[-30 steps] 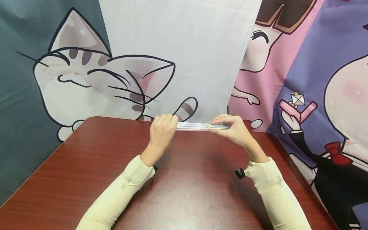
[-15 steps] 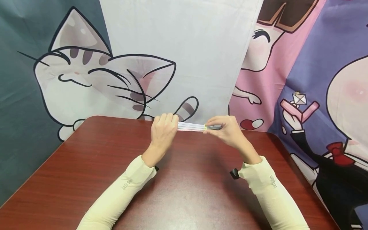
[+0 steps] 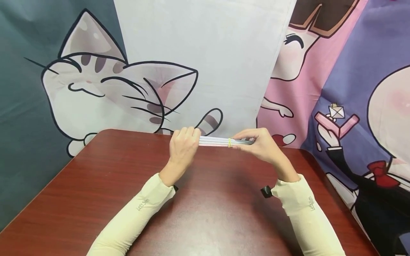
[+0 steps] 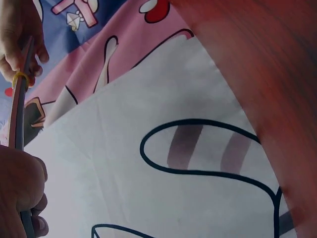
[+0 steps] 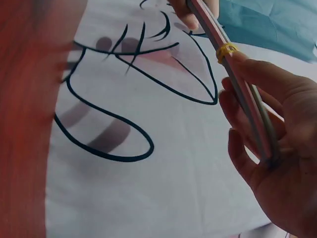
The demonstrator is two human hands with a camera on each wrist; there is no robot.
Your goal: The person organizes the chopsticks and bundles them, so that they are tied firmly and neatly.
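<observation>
A bundle of several slim, pale sticks (image 3: 213,141) is held level above the far part of the table. My left hand (image 3: 184,147) grips its left end, fingers curled over it. Around the sticks, right of their middle, sits a yellow rubber band (image 3: 229,142). My right hand (image 3: 264,147) holds the right part, thumb on one side and fingers on the other. In the right wrist view the thumb tip touches the band (image 5: 226,52), and the sticks (image 5: 252,116) look pink and grey. The left wrist view shows the bundle (image 4: 17,119) running between both hands. The left hand hides the left end.
The reddish-brown wooden table (image 3: 205,206) lies beneath both forearms. Right behind its far edge hangs a printed cloth backdrop (image 3: 205,42) with a cartoon cat and other figures. A small black device (image 3: 266,192) is on the right wrist.
My right hand moved left to the rubber band, then back right a little along the sticks. The band, looser-looking a second ago, now sits as a narrow ring. The left hand keeps its grip.
</observation>
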